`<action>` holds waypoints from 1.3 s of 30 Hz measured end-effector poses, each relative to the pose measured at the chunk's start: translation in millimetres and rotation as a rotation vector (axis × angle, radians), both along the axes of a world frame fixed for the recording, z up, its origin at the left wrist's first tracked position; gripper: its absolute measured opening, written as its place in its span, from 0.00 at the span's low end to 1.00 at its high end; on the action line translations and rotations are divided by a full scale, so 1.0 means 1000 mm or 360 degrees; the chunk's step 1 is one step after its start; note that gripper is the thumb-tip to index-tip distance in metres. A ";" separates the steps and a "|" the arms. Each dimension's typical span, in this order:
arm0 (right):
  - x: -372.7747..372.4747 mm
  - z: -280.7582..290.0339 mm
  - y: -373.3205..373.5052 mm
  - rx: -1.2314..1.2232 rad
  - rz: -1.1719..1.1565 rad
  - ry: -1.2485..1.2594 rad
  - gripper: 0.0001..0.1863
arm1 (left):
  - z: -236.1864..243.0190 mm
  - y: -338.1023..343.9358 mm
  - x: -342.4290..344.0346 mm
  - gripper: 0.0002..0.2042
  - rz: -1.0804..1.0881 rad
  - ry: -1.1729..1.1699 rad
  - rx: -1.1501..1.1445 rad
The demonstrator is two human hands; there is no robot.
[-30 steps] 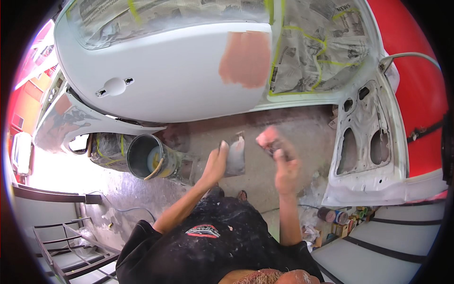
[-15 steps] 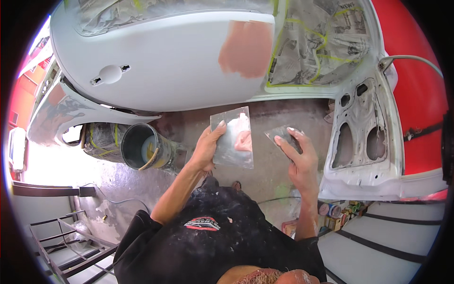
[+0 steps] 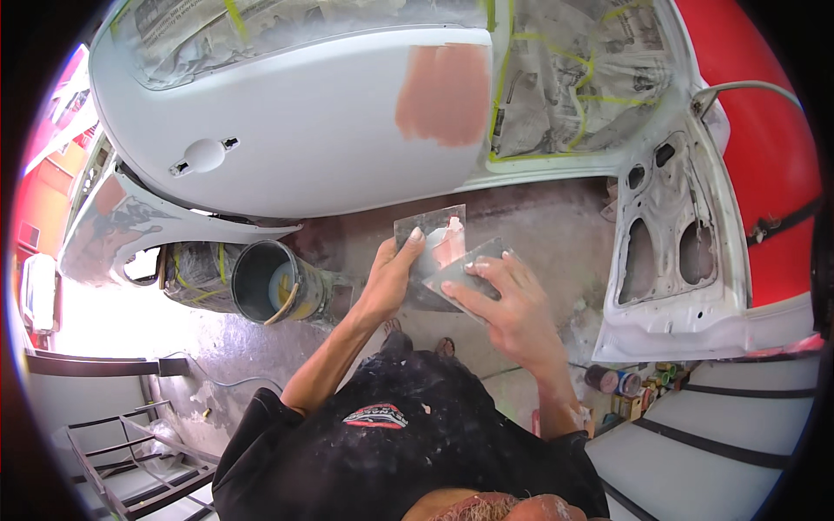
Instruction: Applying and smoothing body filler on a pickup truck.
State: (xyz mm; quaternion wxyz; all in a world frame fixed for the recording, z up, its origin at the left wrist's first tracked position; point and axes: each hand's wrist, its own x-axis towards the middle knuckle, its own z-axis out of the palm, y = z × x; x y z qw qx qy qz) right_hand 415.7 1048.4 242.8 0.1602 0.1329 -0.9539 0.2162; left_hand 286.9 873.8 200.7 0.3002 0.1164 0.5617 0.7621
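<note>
My left hand is closed on a flat putty board, with the thumb pressed on its upper face. Pinkish putty lies smeared on that board. Held between the thumb and fingers of my right hand is a thin grey putty spreader. It overlaps the board's right side, beside the putty, and hides part of it; whether the two touch I cannot tell. Beyond my hands stands a whitish car door with a pink filler patch near its right edge.
A dark bucket with liquid stands left of my hands. Newspaper masking with yellow-green tape covers the opening right of the door. A bare door frame juts in at the right. Several cans sit low right, a metal rack low left.
My right hand has moved left with the spreader, which now lies over the board's right part. The board has tilted and shifted slightly, and the putty on it has a different shape.
</note>
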 end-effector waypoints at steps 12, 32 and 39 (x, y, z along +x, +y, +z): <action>0.011 -0.014 0.015 -0.0115 -0.0085 0.0141 0.32 | -0.012 -0.010 0.000 0.22 0.0073 -0.0990 0.0604; -0.026 -0.123 0.027 -0.3831 -0.0171 -0.0435 0.19 | -0.025 0.005 0.019 0.27 -0.0312 0.1830 -0.0995; -0.023 -0.056 0.018 -0.2822 -0.0089 0.0083 0.13 | -0.081 -0.013 0.002 0.28 -0.0224 0.0395 -0.1052</action>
